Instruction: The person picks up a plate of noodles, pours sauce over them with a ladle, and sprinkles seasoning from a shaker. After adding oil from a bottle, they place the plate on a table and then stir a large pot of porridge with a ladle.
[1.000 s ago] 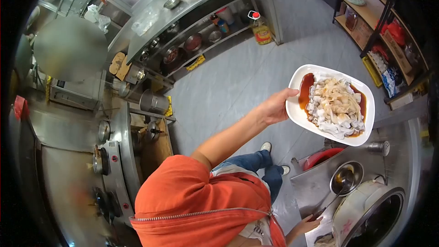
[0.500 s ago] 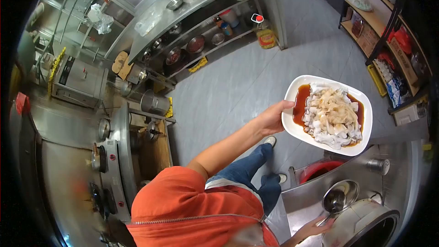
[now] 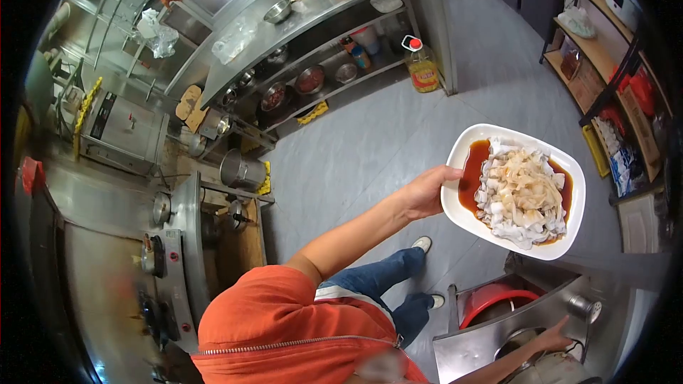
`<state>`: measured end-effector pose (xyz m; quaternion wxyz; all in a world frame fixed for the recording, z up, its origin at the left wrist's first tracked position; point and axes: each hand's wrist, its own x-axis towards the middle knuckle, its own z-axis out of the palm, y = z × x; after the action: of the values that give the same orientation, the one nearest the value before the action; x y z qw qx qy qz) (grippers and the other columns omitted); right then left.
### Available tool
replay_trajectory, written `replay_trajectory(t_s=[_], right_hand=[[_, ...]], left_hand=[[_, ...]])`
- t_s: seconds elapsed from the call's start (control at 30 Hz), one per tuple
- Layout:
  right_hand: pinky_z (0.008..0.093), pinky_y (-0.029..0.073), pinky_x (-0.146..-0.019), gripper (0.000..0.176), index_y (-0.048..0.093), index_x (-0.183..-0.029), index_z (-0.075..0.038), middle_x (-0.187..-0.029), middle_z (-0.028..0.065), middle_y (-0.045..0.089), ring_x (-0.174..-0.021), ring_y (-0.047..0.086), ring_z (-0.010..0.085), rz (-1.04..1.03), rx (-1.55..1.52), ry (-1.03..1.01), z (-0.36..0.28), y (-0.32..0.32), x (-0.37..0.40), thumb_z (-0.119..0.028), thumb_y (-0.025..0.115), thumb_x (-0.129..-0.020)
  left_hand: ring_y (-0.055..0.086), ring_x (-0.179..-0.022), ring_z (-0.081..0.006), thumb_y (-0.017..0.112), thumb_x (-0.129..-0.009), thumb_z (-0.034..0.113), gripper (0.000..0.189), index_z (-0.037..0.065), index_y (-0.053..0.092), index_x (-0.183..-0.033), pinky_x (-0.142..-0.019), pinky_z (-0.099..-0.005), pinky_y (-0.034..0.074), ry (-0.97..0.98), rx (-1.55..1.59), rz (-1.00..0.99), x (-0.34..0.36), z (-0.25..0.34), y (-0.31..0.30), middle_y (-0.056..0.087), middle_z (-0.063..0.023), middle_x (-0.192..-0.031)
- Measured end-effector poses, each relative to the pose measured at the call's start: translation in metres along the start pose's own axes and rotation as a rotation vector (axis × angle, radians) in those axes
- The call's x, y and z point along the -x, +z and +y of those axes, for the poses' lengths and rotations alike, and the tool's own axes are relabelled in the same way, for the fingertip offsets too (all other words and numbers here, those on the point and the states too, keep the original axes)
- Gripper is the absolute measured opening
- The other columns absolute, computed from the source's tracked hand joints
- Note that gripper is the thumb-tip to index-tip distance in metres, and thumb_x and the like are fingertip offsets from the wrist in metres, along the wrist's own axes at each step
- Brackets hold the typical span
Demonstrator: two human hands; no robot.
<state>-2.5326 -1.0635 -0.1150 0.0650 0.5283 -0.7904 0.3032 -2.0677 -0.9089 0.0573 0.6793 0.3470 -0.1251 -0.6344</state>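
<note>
My left hand (image 3: 430, 192) grips the left rim of a white plate (image 3: 462, 224), thumb on top near the sauce. On the plate lie white rice noodle rolls (image 3: 501, 224) with a pale brown, stringy topping (image 3: 530, 188), in dark brown sauce (image 3: 472, 188). At the lower right, my right hand (image 3: 551, 341) is empty, one finger stretched towards a small metal shaker (image 3: 582, 307) lying tilted on the steel counter. Finger and shaker look slightly apart. Beneath that forearm, a metal bowl (image 3: 511, 345) is partly hidden.
A red basin (image 3: 491, 300) sits beside the steel counter (image 3: 462, 348). Shelves (image 3: 594, 50) line the right side. An oil jug (image 3: 423, 67) stands on the floor by a steel bench (image 3: 299, 25). On the left are a gas stove (image 3: 173, 263) and a steel pot (image 3: 242, 169).
My right hand has let go of the ladle in the metal bowl and moved up and right towards the shaker. The plate in my left hand sits slightly lower in view.
</note>
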Motion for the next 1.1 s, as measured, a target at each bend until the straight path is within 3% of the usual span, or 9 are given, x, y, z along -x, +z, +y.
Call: replay_trajectory(t_s=[0.13,0.17,0.27,0.4,0.5,0.57,0.7,0.93,1.1], right_hand=[[0.0407,0.045,-0.069,0.074,0.050,-0.088,0.014,-0.084,0.0260,0.056,-0.076,0.055,0.0366,-0.045,-0.045,0.172,0.032,0.028,-0.027,-0.053,0.067,-0.062],[0.0388,0.045,-0.069,0.072,0.052,-0.096,0.012,-0.089,0.0230,0.058,-0.078,0.057,0.0338,-0.018,-0.189,0.124,-0.034,-0.020,-0.014,-0.050,0.067,-0.064],[0.0367,0.046,-0.071,0.065,0.052,-0.103,0.009,-0.097,0.0193,0.058,-0.081,0.057,0.0303,-0.235,-0.098,0.187,-0.053,0.001,-0.034,-0.042,0.070,-0.065],[0.0347,0.045,-0.073,0.060,0.053,-0.101,0.009,-0.100,0.0165,0.058,-0.083,0.057,0.0260,-0.155,-0.472,-0.074,-0.032,0.107,-0.061,-0.033,0.074,-0.063],[0.0329,0.045,-0.075,0.059,0.053,-0.101,0.007,-0.099,0.0136,0.059,-0.084,0.057,0.0236,-0.087,-0.694,0.024,-0.059,0.118,-0.064,-0.027,0.078,-0.059],[0.0342,0.045,-0.075,0.050,0.057,-0.088,0.006,-0.093,0.0149,0.060,-0.084,0.057,0.0251,-0.024,-0.518,0.422,-0.088,0.111,-0.057,-0.028,0.078,-0.058],[0.0341,0.045,-0.076,0.052,0.056,-0.091,0.006,-0.095,0.0150,0.059,-0.084,0.057,0.0249,-0.003,-0.642,0.370,-0.101,0.132,-0.047,-0.026,0.079,-0.057],[0.0331,0.045,-0.078,0.059,0.048,-0.107,0.005,-0.105,0.0146,0.055,-0.088,0.055,0.0216,0.002,-0.910,0.306,-0.123,0.122,-0.047,-0.019,0.076,-0.061],[0.0305,0.042,-0.079,0.045,0.048,-0.106,0.005,-0.100,0.0102,0.055,-0.083,0.054,0.0191,-0.188,-1.225,0.104,-0.215,0.009,-0.001,-0.012,0.068,-0.069]], left_hand=[[0.056,-0.095,-0.0219,0.052,-0.079,0.026,0.045,-0.002,0.045,-0.112,-0.086,-0.0343,0.044,0.002,0.011,0.011,0.000,0.005,-0.002,0.054,-0.0134,-0.107],[0.056,-0.095,-0.0220,0.052,-0.079,0.026,0.044,-0.002,0.044,-0.112,-0.086,-0.0344,0.044,-0.005,0.011,0.001,0.000,0.005,-0.003,0.054,-0.0135,-0.107],[0.056,-0.095,-0.0219,0.052,-0.079,0.026,0.044,-0.002,0.044,-0.112,-0.086,-0.0342,0.044,0.007,0.005,0.015,-0.011,0.024,-0.021,0.054,-0.0135,-0.108],[0.055,-0.096,-0.0216,0.052,-0.079,0.026,0.044,-0.001,0.045,-0.112,-0.086,-0.0341,0.044,0.035,0.021,0.041,-0.028,0.059,-0.050,0.053,-0.0133,-0.108],[0.055,-0.095,-0.0211,0.051,-0.079,0.026,0.043,-0.002,0.045,-0.112,-0.086,-0.0337,0.043,0.042,0.018,0.068,-0.035,0.063,-0.055,0.054,-0.0129,-0.108],[0.055,-0.094,-0.0202,0.052,-0.079,0.026,0.042,-0.001,0.046,-0.111,-0.086,-0.0331,0.043,0.047,0.012,0.094,-0.036,0.063,-0.058,0.054,-0.0120,-0.107],[0.056,-0.093,-0.0192,0.052,-0.078,0.027,0.041,0.000,0.047,-0.110,-0.084,-0.0323,0.044,0.029,0.015,0.114,-0.035,0.070,-0.059,0.055,-0.0110,-0.105],[0.055,-0.096,-0.0195,0.053,-0.077,0.028,0.043,0.001,0.047,-0.110,-0.087,-0.0313,0.042,0.051,0.016,0.108,-0.035,0.071,-0.053,0.055,-0.0107,-0.105],[0.048,-0.104,-0.0235,0.054,-0.076,0.034,0.055,0.002,0.039,-0.119,-0.092,-0.0353,0.036,0.031,-0.026,0.074,-0.039,0.064,-0.058,0.049,-0.0137,-0.114]])
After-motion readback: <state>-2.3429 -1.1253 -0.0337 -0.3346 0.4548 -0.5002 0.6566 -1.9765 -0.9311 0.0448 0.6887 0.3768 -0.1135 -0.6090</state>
